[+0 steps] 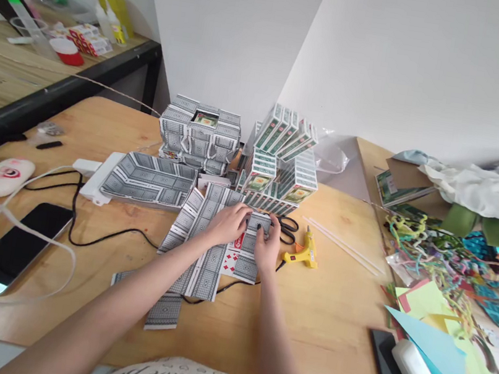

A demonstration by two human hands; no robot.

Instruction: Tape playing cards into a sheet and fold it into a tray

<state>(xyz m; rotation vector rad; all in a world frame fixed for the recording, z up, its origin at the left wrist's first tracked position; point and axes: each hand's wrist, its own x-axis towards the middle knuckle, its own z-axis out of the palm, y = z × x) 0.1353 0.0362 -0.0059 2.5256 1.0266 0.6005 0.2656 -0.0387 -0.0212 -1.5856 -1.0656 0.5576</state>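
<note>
A grey-patterned playing card (257,223) lies between my hands, at the right side of a panel of joined cards (206,262). My left hand (229,224), fingers bent together, pinches the card's upper left edge. My right hand (268,245) grips its right edge, with the thumb over the card's face. Just below, a card face with red diamonds (229,263) shows between the grey card backs. Loose cards (164,313) lie near my left forearm. To the right of my right hand sit a yellow glue gun (304,251) and black-handled scissors (289,229), partly hidden.
Behind the panel stand a card-covered box (201,133), a tray made of cards (152,180) and stacked card boxes (276,160). Glue sticks (346,248) lie on the right. A phone (15,246) and cables are on the left. Coloured paper (440,353) and scraps fill the far right.
</note>
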